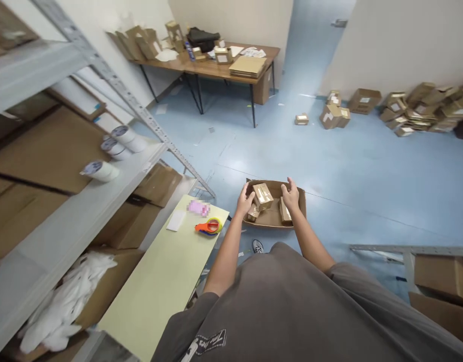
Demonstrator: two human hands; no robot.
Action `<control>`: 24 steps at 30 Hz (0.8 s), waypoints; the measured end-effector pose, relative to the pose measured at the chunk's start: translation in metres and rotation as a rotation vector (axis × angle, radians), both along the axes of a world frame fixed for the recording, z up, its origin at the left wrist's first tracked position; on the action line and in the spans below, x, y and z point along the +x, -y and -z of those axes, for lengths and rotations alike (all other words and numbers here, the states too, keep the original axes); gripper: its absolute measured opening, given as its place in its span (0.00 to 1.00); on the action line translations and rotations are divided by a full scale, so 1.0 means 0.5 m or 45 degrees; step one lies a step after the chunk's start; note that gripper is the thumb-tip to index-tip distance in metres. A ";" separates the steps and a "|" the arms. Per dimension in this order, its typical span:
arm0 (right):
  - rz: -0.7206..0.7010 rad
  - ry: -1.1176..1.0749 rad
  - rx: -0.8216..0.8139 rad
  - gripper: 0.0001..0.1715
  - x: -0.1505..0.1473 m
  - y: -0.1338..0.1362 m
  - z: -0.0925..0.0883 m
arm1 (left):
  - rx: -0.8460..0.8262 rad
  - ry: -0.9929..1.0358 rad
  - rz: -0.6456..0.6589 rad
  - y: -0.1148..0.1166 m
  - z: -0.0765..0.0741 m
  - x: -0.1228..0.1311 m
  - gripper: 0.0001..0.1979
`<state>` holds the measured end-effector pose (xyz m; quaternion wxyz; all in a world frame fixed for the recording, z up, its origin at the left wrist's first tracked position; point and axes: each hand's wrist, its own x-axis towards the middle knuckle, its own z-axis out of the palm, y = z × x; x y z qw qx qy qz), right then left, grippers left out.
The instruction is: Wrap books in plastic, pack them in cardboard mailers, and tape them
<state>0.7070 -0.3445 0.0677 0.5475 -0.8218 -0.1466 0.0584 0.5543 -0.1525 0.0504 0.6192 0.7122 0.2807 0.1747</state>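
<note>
An open cardboard box (271, 219) sits in front of me with several small cartons inside. My left hand (245, 202) is at its left side, thumb and fingers apart, beside a small taped carton (263, 195) with a pale label. Lower in that corner lies another small carton (253, 213). My right hand (291, 196) is over the right part of the box, fingers apart, next to a further small carton (285, 213). The hands partly cover the box's sides, and I cannot tell whether either touches a carton.
On my left, a pale-topped table (159, 271) bears an orange tape dispenser (209, 227) and white paper (176, 220). Beyond it stands a metal shelf (141, 176) with tape rolls (101, 171). A wooden table (212, 70) and stacked cartons (408, 113) are farther off.
</note>
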 end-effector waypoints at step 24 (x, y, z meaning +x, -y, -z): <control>-1.384 0.440 -0.133 0.39 -0.769 -0.536 -0.019 | 0.249 -0.184 -1.214 -0.170 -0.047 -0.971 0.41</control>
